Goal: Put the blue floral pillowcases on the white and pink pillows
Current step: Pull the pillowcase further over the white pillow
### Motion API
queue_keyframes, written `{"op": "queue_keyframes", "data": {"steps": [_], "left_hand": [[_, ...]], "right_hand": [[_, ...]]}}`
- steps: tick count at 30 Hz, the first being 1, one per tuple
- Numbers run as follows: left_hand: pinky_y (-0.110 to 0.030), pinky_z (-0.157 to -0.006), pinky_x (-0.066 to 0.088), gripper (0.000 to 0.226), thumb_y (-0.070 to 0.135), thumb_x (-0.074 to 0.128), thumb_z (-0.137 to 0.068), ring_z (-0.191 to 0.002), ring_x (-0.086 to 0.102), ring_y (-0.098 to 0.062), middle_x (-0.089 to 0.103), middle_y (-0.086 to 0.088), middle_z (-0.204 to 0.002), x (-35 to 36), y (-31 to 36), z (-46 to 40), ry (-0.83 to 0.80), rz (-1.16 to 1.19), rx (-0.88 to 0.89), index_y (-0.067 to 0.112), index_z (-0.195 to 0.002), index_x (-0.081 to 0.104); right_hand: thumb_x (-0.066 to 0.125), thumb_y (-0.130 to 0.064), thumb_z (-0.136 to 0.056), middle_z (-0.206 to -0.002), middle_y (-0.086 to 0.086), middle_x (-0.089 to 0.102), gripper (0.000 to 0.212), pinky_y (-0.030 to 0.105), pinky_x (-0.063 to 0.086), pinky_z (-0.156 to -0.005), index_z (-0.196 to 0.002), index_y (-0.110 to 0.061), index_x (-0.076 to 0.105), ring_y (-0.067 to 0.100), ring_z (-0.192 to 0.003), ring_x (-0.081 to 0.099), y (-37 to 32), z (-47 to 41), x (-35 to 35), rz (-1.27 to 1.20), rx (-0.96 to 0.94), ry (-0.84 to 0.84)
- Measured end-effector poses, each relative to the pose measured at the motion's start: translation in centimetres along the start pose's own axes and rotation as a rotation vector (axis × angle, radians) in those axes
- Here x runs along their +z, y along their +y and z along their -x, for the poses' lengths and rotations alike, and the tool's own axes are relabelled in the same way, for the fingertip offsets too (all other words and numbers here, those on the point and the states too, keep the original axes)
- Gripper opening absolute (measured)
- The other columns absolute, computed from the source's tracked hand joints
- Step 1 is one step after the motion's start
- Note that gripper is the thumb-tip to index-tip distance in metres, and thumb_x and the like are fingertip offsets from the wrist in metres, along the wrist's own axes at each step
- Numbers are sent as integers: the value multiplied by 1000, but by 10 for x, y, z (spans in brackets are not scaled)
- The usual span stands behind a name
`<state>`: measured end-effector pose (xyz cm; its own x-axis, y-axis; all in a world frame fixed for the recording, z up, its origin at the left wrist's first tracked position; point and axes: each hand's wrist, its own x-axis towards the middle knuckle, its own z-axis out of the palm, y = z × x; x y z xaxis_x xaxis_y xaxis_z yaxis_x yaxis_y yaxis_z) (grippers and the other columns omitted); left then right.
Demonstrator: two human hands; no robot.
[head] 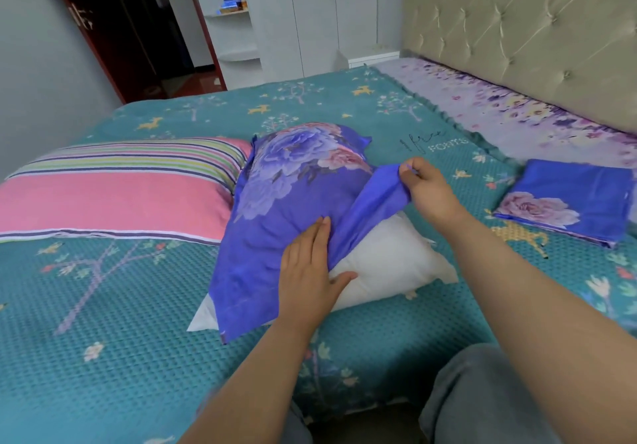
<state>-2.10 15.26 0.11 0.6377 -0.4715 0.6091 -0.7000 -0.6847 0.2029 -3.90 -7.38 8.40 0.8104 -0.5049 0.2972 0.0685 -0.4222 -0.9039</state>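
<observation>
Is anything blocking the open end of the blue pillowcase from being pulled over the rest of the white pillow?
Nothing visible blocks it. The right hand pinches the blue pillowcase's edge, lifted above the exposed white pillow. The left hand rests flat at the opening. The pink pillow lies aside.

left hand [308,273] flat, right hand [432,190] pinching

1. Soft, even daylight is filling the room, leaving only faint shadows under the forearms.
2. The doorway [113,29] at far left is staying dark.
3. Wide-angle distortion is bending the headboard [524,29] and frame edges.
4. Fine detail is looking slightly smeared throughout.
</observation>
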Motion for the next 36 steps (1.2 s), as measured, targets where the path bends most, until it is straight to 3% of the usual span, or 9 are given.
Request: {"op": "queue_keyframes", "data": {"steps": [8,14,20,22,25,27,30,33,36], "left_hand": [[-41,-108,31,82,16,60,-73,-131,39,-27,37,-6,-147,13,7,-5,73,-89,-162,19,-147,26],[-37,-86,46,71,21,46,-66,-114,53,-29,49,-4,-137,21,15,-9,-79,-117,-79,23,-137,44],[-40,-100,40,73,21,60,-69,-127,44,-27,41,-2,-146,16,-24,-12,-193,89,-74,27,-140,41],[-40,-104,39,67,32,63,-68,-125,49,-24,50,-1,-139,8,-40,-10,-202,268,-98,27,-133,51],[-33,-106,39,47,16,54,-69,-117,54,-9,59,4,-123,-9,-52,-2,-243,607,-156,30,-113,61],[-17,-101,39,44,1,47,-69,-109,53,8,62,-1,-119,-23,-56,4,-298,764,-248,24,-102,66],[-7,-88,41,38,-8,47,-78,-102,55,9,62,2,-117,-38,-62,12,-237,962,-502,11,-108,63],[-22,-89,43,25,2,47,-90,-95,53,-9,60,-7,-117,-43,-89,19,104,930,-955,7,-113,55],[-35,-79,43,26,37,44,-97,-89,45,-15,52,-2,-84,-46,-104,23,64,841,-1198,15,-85,53]], "right_hand": [[40,-30,-100,-59,-1,44,44,31,25,-59,-58,-17,40,21,-68,46,16,90,-6,450,118,-221],[32,-59,-93,-81,6,63,55,29,41,-74,-83,-13,61,21,-79,57,39,137,-23,491,355,-502],[37,-66,-87,-63,2,62,47,24,44,-46,-91,-23,55,14,-38,49,31,155,-10,437,435,-820],[42,-61,-88,-57,2,61,50,22,42,-46,-85,-15,61,10,-37,48,18,154,-4,404,340,-719],[46,-55,-91,-57,1,56,50,29,43,-56,-75,-11,62,14,-53,53,-3,137,4,422,-15,-132],[41,-54,-90,-76,-3,61,44,33,47,-69,-83,-18,65,17,-75,58,-8,118,11,479,-268,171],[38,-70,-82,-148,-2,34,60,50,27,-110,-134,-41,44,23,-136,30,11,98,27,700,-176,-123],[38,-79,-75,-157,-16,-10,82,63,7,-112,-144,-51,4,18,-146,-9,44,107,42,826,-5,-362],[39,-78,-75,-156,-18,-13,83,63,6,-112,-145,-51,3,17,-145,-11,49,109,42,785,-9,-319]]}}
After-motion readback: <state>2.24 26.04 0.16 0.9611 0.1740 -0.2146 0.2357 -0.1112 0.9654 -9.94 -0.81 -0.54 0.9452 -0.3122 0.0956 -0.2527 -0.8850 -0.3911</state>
